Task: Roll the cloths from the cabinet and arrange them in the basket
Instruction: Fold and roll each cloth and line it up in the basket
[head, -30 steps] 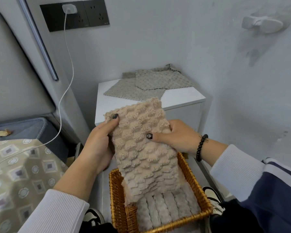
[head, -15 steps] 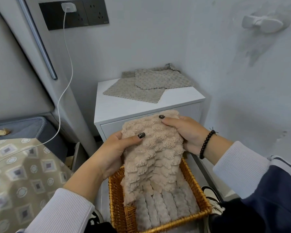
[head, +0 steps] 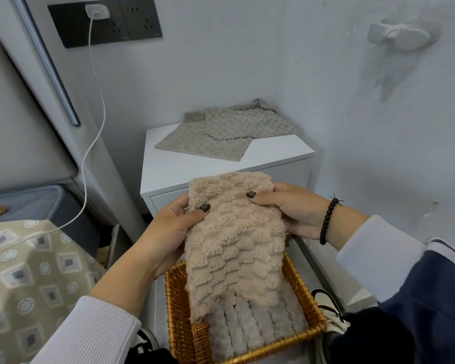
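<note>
Sitting at 6 o'clock, the wicker basket (head: 180, 306) holds grey rolled cloths (head: 250, 327). Above it hangs the beige cloth (head: 234, 240), its top edge curled over; the left hand (head: 168, 229) and right hand (head: 292, 208) pinch it from each side, fingers curled around the fabric. Farther off at 12 o'clock, two grey cloths (head: 221, 135) lie flat and overlapping on the white cabinet (head: 174, 169).

Honestly can't read a single thing here. The black outlet panel (head: 105, 21) on the wall has some tiny light marks near its lower edge, but they're way too small and blurry to make out. No labels, brands or numbers anywhere else.
</note>
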{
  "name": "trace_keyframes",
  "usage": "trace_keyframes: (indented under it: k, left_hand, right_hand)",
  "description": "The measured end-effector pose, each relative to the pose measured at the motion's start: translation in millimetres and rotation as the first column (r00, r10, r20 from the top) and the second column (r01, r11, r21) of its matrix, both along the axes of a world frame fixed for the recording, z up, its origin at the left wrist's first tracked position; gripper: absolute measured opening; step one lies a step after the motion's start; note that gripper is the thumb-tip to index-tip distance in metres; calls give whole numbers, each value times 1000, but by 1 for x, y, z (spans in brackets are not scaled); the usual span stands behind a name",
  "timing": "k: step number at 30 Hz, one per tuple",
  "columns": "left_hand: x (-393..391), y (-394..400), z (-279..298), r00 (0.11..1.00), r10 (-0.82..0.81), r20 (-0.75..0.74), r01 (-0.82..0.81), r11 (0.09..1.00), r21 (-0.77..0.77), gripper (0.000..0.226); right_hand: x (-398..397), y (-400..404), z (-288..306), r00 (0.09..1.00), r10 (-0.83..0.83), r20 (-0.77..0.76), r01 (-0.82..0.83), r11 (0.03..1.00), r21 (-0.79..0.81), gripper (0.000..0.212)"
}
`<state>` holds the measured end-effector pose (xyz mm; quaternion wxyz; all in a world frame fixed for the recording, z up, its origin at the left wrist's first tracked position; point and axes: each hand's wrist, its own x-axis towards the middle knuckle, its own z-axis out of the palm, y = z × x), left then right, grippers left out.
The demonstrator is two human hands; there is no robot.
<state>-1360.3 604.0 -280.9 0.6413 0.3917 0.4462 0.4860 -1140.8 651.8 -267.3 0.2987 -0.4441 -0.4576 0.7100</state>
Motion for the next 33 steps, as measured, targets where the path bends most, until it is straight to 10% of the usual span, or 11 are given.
trace_keyframes:
  k: [12,18,25,33]
  left_hand:
    - [-10,-3,0,981,-194,-10,192,977,-95,47]
    - [-16,-1,4,993,-63,100,60,998,34,31]
    - [-17,2,4,994,79,79,-79,997,-3,24]
    - [-13,-4,4,993,39,113,-25,993,-118,30]
  right_hand:
    - [2,1,-1,997,-14,72,10,998,58,26]
    - [6,-8,19,991,67,-119,-28,952,305,39]
    - [4,-12,25,988,61,145,-139,771,622,70]
    - [-9,-3,13,986,-136,99,84,907,412,13]
